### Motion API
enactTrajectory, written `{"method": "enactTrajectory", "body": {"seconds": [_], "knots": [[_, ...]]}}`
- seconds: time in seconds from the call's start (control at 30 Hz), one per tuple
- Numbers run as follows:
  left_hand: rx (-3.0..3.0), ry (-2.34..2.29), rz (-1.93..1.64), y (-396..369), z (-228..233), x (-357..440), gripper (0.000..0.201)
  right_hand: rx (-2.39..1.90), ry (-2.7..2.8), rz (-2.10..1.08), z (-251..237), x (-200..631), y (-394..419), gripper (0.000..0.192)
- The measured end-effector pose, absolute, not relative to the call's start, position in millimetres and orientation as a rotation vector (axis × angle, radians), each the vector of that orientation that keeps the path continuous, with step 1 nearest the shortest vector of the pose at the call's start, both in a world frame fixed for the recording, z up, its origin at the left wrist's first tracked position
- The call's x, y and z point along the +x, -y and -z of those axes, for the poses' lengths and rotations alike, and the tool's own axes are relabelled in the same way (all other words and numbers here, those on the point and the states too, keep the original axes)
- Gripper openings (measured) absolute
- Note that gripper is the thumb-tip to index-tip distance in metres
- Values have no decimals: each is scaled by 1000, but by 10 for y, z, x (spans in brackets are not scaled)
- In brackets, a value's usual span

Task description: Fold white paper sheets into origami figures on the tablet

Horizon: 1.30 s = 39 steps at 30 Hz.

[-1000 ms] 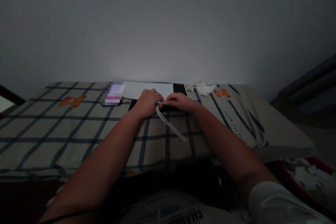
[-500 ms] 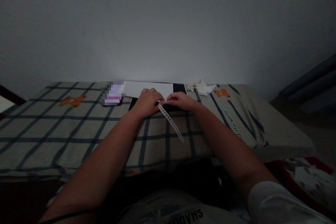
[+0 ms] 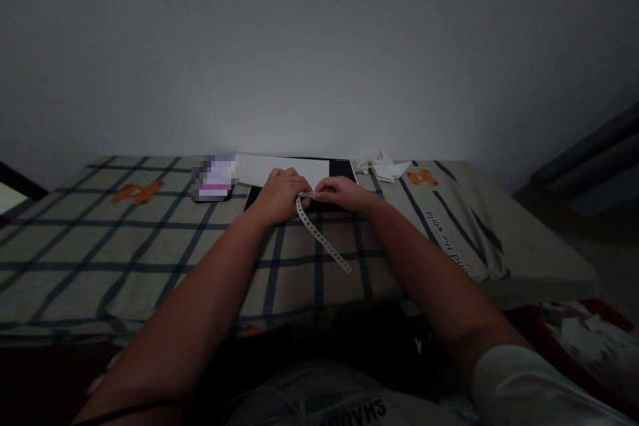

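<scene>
A narrow white paper strip with a row of holes (image 3: 319, 237) curves down from between my hands, its loose end lying over the checked cloth. My left hand (image 3: 284, 196) is closed with its fingertips at the strip's upper bend. Close beside it, my right hand (image 3: 344, 193) pinches the short upper part of the strip between thumb and finger. Behind and under both hands lie a white sheet (image 3: 279, 165) and a black sheet or board (image 3: 341, 171) with a row of small holes at its top right corner. My hands hide much of both.
A phone with a lit, blurred screen (image 3: 214, 180) lies left of the sheets. Crumpled white paper scraps (image 3: 384, 166) lie to the right, by the wall (image 3: 319, 46). A red container (image 3: 606, 313) at lower right holds paper scraps. Checked cloth (image 3: 164, 239) covers the surface.
The strip's hanging part bows further to the left near its top and now curves more. Both hands stay almost in place, with the right shifting very slightly.
</scene>
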State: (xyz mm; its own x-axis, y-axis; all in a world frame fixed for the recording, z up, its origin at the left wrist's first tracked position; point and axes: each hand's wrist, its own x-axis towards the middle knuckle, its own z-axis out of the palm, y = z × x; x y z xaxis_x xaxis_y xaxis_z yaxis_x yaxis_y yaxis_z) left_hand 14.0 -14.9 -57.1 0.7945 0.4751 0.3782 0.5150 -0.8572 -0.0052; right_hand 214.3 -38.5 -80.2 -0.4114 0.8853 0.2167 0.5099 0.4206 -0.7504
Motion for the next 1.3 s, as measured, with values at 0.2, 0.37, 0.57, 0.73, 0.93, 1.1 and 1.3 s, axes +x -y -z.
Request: {"method": "enactTrajectory", "body": {"seconds": [0.2,0.37,0.57,0.73,0.93,1.1,1.3], "knots": [[-2883,783,596,143,571,134,17,-1197,2060,-816,791,2183,383,23],[-2902,776,582,127,581,137,17,-1217,2062,-797,778,2166,394,25],[-2893,770,561,146,573,145,16,-1198,2087,-826,805,2161,383,26],[-2865,790,533,158,572,152,17,-1187,2129,-758,806,2147,379,25],[-2872,800,566,162,555,142,19,-1221,2083,-823,758,2172,418,27],[-2907,792,597,160,569,145,15,-1214,2063,-834,753,2162,424,23],[-2914,798,586,146,584,147,12,-1201,2059,-860,773,2174,406,25]]}}
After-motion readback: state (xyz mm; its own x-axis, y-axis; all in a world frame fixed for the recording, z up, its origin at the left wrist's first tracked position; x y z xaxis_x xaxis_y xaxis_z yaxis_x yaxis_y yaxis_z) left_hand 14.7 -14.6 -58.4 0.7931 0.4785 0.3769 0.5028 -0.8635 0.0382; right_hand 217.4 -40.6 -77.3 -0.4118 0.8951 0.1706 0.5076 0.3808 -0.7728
